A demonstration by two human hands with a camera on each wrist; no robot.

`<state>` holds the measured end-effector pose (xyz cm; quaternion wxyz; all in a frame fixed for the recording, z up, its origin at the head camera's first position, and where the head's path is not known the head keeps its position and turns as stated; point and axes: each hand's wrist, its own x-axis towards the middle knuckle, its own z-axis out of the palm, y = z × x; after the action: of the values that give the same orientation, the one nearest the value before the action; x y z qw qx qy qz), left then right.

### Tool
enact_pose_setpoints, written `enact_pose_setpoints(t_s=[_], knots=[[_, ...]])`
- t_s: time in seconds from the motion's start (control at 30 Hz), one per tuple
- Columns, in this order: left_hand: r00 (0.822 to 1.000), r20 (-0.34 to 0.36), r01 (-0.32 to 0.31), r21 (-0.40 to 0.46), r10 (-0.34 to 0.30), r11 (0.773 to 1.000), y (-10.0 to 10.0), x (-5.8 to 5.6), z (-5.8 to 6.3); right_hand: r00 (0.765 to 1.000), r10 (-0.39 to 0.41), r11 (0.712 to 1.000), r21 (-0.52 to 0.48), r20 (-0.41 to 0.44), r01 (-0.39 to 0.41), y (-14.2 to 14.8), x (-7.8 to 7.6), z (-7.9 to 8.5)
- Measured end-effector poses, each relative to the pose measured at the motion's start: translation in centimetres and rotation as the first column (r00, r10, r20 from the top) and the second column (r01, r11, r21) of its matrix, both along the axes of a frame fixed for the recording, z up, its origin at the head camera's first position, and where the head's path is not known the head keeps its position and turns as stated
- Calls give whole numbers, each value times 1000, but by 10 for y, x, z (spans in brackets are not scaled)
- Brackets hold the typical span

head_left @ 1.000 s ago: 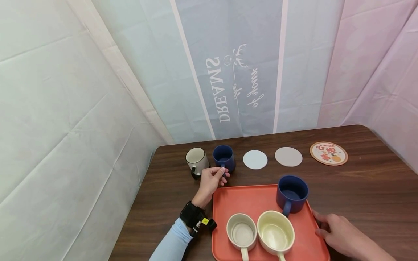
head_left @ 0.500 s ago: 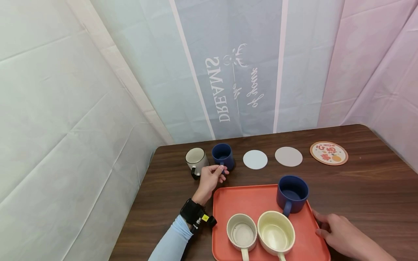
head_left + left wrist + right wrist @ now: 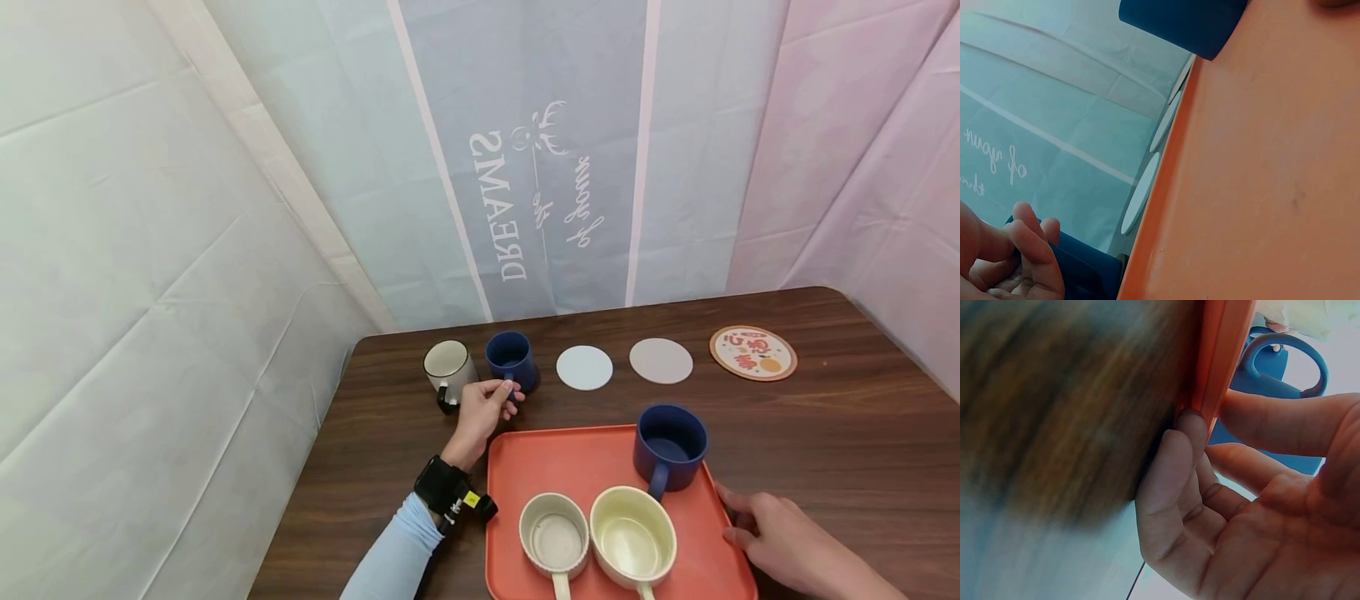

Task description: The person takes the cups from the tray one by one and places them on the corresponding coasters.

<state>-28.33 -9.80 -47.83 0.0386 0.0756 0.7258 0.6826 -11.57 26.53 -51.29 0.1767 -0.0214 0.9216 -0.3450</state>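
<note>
My left hand (image 3: 483,410) pinches the handle of a small blue mug (image 3: 513,360), which stands upright near the back of the table. In the left wrist view its curled fingers (image 3: 1035,247) hide that handle. Just left of it is a white mug (image 3: 448,367) with a black handle. At the right edge of the red tray (image 3: 562,454), my right hand (image 3: 776,533) grips the rim, thumb above and fingers curled beneath. On this tray stand a larger blue mug (image 3: 671,446), a small cream mug (image 3: 555,537) and a wider pale yellow mug (image 3: 633,537).
Along the back of the dark wooden table (image 3: 847,417) lie a white round coaster (image 3: 585,368), a greyish one (image 3: 662,361) and a printed coaster (image 3: 753,353). Printed cloth (image 3: 555,167) hangs behind the table, with pale cloth (image 3: 150,292) at the left.
My left hand and the small blue mug have shifted very slightly away from me and left. The right hand keeps its grip on the tray, which looks unmoved.
</note>
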Motion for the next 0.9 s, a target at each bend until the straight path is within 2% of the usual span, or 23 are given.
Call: enact_pose_setpoints(t_s=[0.17,0.33,0.43,0.57,0.7,0.9], knots=[[1000,3,4,-8,-4,1000,1,-3,-1,1000,-7,1000,-3,8,7,0,0,0],[1000,-24,5,-21,-5,1000,2,-2,-2,1000,-9,1000,-11,16,9,0,0,0],[1000,-12,7,-27,-8,1000,1,-4,-4,1000,-7,1000,-11,16,7,0,-1,1],[1000,21,10,-26,-9,1000,-1,-14,-14,999,-19,1000,-13,48,20,0,-1,2],[1000,18,12,-11,-12,1000,-3,-23,-24,996,-28,1000,-12,81,29,0,-3,2],[999,29,38,14,-38,999,-6,-25,-28,995,-36,999,-29,93,39,0,-3,1]])
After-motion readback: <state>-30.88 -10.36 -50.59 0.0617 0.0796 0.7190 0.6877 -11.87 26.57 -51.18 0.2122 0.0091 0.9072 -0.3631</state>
